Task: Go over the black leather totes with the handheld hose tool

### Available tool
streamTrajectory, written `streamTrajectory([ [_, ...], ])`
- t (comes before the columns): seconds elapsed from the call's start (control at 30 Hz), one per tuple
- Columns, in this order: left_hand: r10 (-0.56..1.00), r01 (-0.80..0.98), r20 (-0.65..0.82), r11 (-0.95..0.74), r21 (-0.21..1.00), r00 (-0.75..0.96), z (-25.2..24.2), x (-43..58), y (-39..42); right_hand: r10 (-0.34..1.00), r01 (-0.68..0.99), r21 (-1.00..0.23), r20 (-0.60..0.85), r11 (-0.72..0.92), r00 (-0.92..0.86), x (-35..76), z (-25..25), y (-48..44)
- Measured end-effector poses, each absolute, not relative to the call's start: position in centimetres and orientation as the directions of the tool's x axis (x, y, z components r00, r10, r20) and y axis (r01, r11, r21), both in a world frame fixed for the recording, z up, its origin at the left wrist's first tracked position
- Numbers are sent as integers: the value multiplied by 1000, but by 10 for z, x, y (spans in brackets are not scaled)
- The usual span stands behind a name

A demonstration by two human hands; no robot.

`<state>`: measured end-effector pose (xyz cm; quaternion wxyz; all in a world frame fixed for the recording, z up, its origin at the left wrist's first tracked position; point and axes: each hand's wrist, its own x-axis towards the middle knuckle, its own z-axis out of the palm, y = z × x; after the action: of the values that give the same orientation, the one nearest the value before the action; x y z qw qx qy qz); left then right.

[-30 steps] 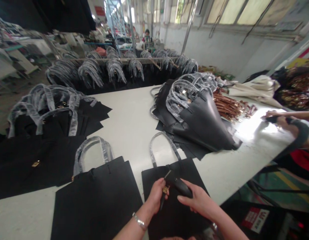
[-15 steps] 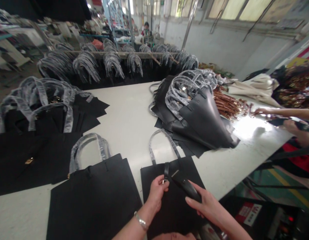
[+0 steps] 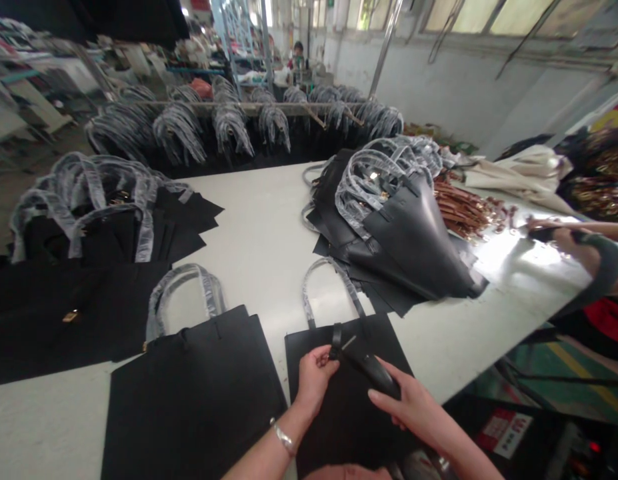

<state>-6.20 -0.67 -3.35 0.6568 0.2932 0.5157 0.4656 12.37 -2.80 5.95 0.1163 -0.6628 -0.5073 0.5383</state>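
**Both hands on thin strap at top of black tote**

Left hand [image 3: 315,380]: fingers [image 3: 325,360] pinched narrow on a thin black strap [image 3: 335,341] at the tote's top edge. Right hand [image 3: 406,407] sits more open, with its fingers [image 3: 383,398] along a dark elongated piece [image 3: 373,373]. We can't tell if that's a firm grip, or exactly what the piece is. Its upper end meets the strap.

Both lie over a flat black tote bag [image 3: 349,407] on the white counter [image 3: 259,253], near the counter's edge, with its plastic-wrapped handles [image 3: 323,287] lying flat beyond.

Handling, our read: tote is light, flat and fairly stiff, and could slide on the smooth top, so we'd hold it by the top edge. Strap looks thin and flexible; best pinched close to the tote.

Metal bracelet [image 3: 283,439] on the left wrist. Another black tote [image 3: 193,393] lies just left. Ahead is a stack of totes [image 3: 413,247], with a pile of brown straps [image 3: 461,210] beyond it. At far right, a co-worker's hands [image 3: 573,237] work at the counter, well apart.
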Motion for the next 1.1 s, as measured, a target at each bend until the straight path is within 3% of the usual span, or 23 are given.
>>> streamTrajectory([
  [0.1,911,-300,-404,409,862,84,-39,-62,-7,780,564,-704,-606,-432,-160,121,60,-27],
  [0.33,870,-306,-488,485,819,72,-37,-64,-3,841,584,-689,-541,-430,-19,114,54,-17],
  [0.57,884,-263,-447,467,844,134,-43,-68,-3,777,612,-680,-609,-404,-163,118,62,-20],
  [0.73,925,-50,-366,372,927,98,-50,-67,-9,834,640,-669,-547,-379,-78,96,59,-2],
  [0.87,990,267,-137,141,953,-35,-52,-87,-15,862,662,-694,-486,-282,-143,85,66,8],
  [0.97,990,627,15,77,775,-141,-51,-118,-11,876,656,-720,-446,-228,-185,84,68,7],
  [1.1,988,874,-43,151,461,-148,-47,-150,5,863,607,-703,-502,-371,-53,108,70,3],
])
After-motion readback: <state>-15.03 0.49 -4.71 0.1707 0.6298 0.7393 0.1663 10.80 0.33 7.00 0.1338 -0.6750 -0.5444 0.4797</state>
